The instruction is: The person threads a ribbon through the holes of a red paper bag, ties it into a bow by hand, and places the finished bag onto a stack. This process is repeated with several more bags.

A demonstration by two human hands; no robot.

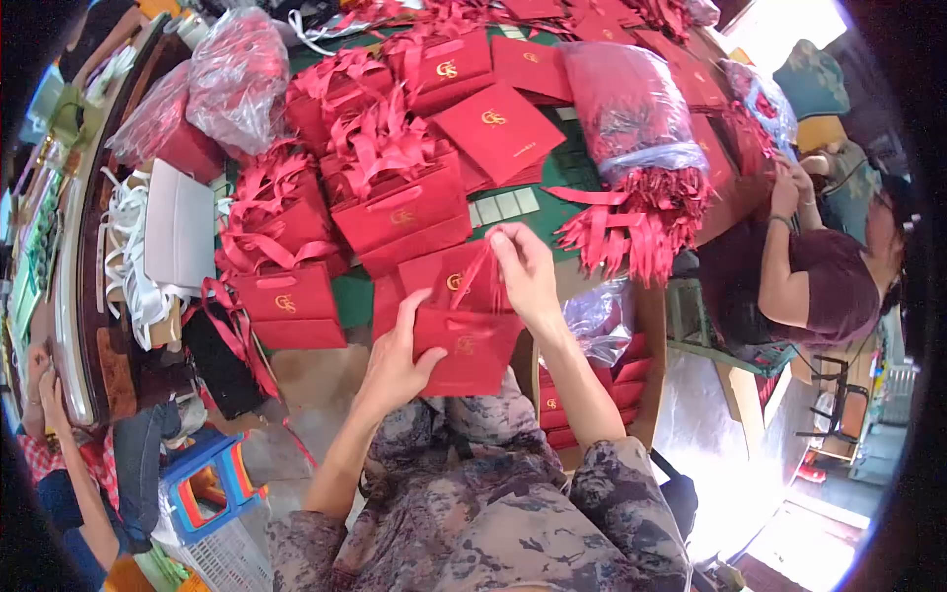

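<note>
A small red paper gift bag [472,363] with a gold logo is held above my lap. My left hand [393,360] grips its left side, thumb on the front and index finger along the upper edge. Above the bag's top right, my right hand [528,271] pinches a red ribbon handle [477,272] and pulls it upward. Just behind lies another red bag [434,271] with the same gold logo. Further back, a cluster of red bags [404,212] stands with ribbon handles bunched on top.
Flat red bags [501,133] lie stacked on the green table. A plastic-wrapped bundle [631,118] with ribbons sits right of them. White ribbons [138,257] hang at left beside a white bag [180,225]. By my right forearm, a carton [646,395] holds red bags. Other people work at both sides.
</note>
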